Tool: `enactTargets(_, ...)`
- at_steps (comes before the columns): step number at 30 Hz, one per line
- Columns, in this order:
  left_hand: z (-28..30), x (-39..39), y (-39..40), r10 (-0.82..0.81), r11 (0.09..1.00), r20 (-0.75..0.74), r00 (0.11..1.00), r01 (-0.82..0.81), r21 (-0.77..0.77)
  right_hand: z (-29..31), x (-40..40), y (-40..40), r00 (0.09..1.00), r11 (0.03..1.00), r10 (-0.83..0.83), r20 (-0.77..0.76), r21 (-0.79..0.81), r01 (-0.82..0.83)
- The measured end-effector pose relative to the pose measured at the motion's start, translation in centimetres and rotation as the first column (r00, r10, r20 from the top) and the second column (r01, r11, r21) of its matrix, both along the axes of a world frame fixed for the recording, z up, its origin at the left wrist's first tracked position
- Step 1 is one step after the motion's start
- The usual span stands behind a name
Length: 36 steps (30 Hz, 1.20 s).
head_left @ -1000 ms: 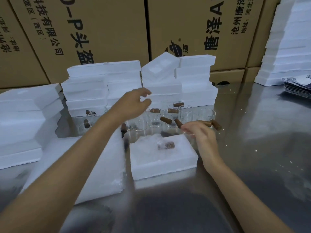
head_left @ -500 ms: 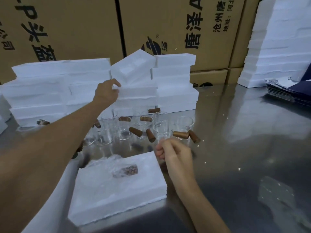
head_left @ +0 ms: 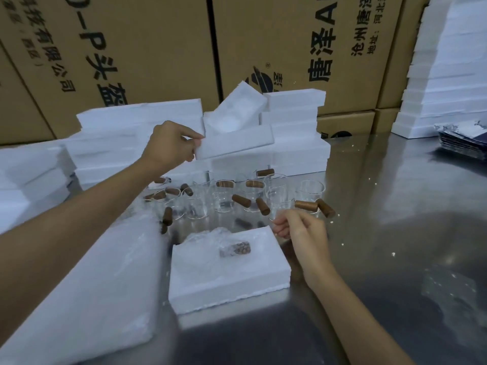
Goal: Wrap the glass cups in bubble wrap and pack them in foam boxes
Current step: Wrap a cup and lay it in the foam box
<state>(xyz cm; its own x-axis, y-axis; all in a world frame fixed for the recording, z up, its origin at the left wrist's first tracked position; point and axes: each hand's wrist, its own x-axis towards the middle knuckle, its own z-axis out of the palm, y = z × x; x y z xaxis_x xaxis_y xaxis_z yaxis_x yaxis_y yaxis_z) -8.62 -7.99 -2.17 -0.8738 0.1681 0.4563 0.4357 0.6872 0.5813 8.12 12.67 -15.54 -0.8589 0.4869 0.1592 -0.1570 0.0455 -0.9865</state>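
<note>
My left hand (head_left: 168, 146) grips the near end of a white foam piece (head_left: 237, 144) and holds it tilted above the foam stack. An open foam box (head_left: 226, 283) lies on the steel table in front of me, with a bubble-wrapped cup (head_left: 232, 248) inside it, brown handle showing. My right hand (head_left: 297, 230) hovers at the box's far right corner, fingers loosely curled, holding nothing that I can make out. Several clear glass cups (head_left: 253, 198) with brown wooden handles stand in a cluster behind the box.
Stacks of white foam boxes (head_left: 295, 143) line the back, with large cardboard cartons (head_left: 158, 48) behind them. A tall foam stack (head_left: 448, 75) and dark flat packets (head_left: 463, 140) sit at the far right. A bubble wrap pile (head_left: 87, 299) lies at my left.
My left hand reached up to the foam stack, took hold of a foam piece and pulled it off. My right hand stayed near the box corner.
</note>
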Motion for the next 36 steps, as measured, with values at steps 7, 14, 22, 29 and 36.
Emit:
enactTargets(7,-0.7,12.8,-4.5,0.024,0.994,-0.112,0.993,-0.035,-0.1,0.2,-0.5,0.2,0.999,0.986,-0.03,0.031,-0.164,0.035)
enactTargets(14,-4.4,21.4,-6.3,-0.112,0.931,-0.44,0.891,-0.061,-0.361,0.7,0.2,-0.3,0.994,0.954,-0.107,0.024,-0.279,0.109)
enactTargets(22,-5.9,23.9,-6.6,-0.2,0.831,-0.334,0.921,-0.021,-0.556,2.1,2.0,-1.0,0.995,0.983,0.052,0.089,-0.179,-0.035)
enactTargets(29,-6.5,23.4,-7.0,-0.223,0.824,-0.318,0.922,0.004,-0.567,1.6,4.2,-0.8,0.932,0.93,0.362,0.014,-0.066,-0.361)
enactTargets(36,-7.1,22.4,-7.1,-0.223,0.883,-0.247,0.943,0.088,-0.461,1.3,3.4,-0.6,0.924,0.927,0.375,0.082,0.0,-0.376)
